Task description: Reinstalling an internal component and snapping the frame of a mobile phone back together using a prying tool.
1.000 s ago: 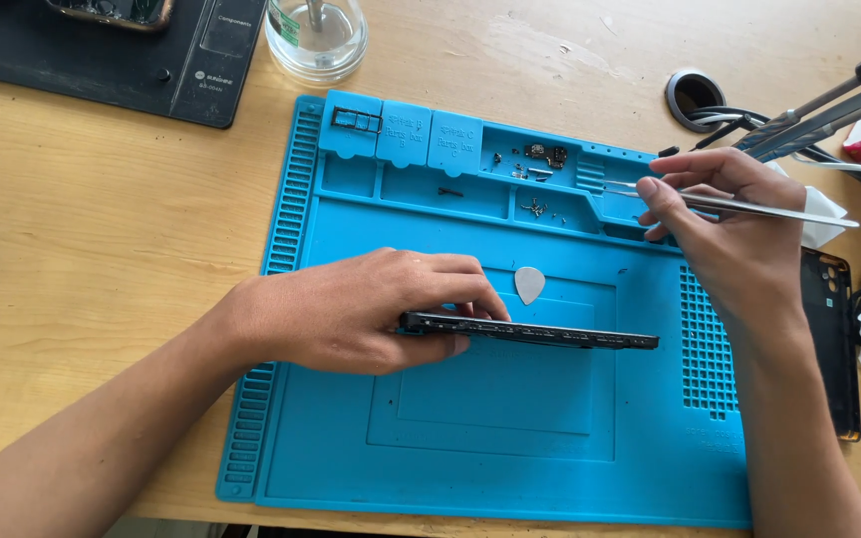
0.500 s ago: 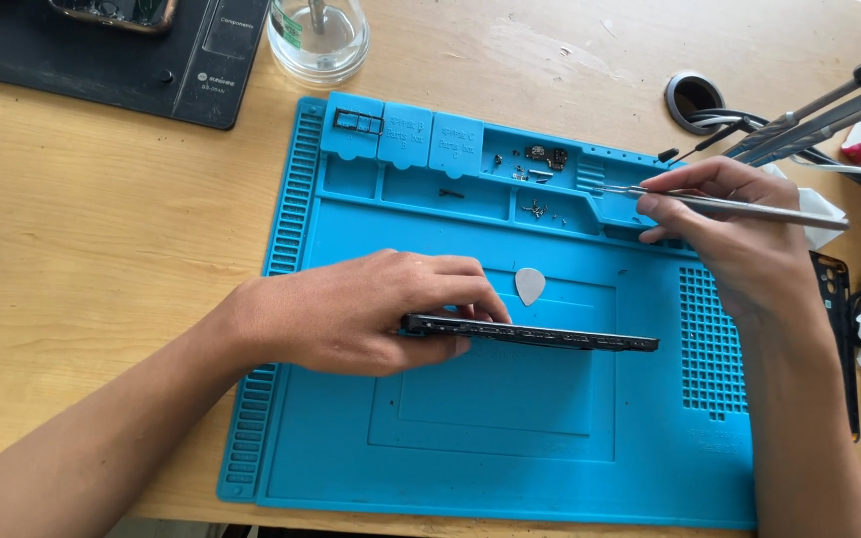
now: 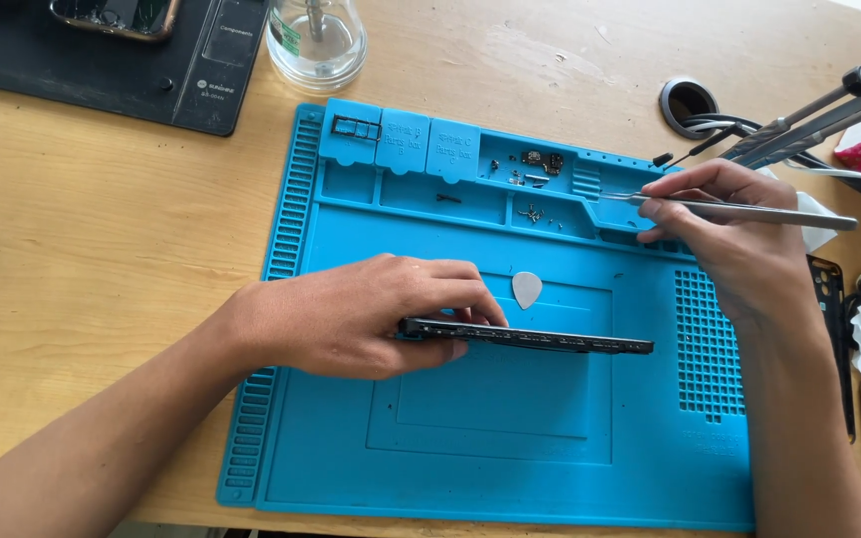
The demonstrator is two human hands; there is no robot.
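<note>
Left hand: the left hand (image 3: 351, 314) is laid palm down on the blue silicone repair mat (image 3: 490, 438), the forearm entering from the near left corner of the scene.
Left grip: the fingers (image 3: 450, 289) are curled over and closed on the left end of a thin black phone frame (image 3: 530, 339), the thumb tucked beneath it.
Phone frame: it is held on edge near the middle of the mat, its long side running left to right and its right end unsupported.
Right hand: the right hand (image 3: 739, 239) is raised over the far right part of the mat, the forearm coming up from the near right.
Right grip: the thumb and fingers are pinched shut around slim silver metal tweezers (image 3: 729, 209).
Tweezers: they are held nearly level, the tip pointed left toward the far compartments of the mat; whether anything is gripped at the tip cannot be told.
Small parts: tiny screws and dark components (image 3: 535, 169) are scattered in those far compartments.
Pick: a grey teardrop-shaped plastic pick (image 3: 526, 289) lies flat just beyond the frame.
Bottle: a clear glass dispenser bottle (image 3: 317, 40) stands beyond the mat's far left corner.
</note>
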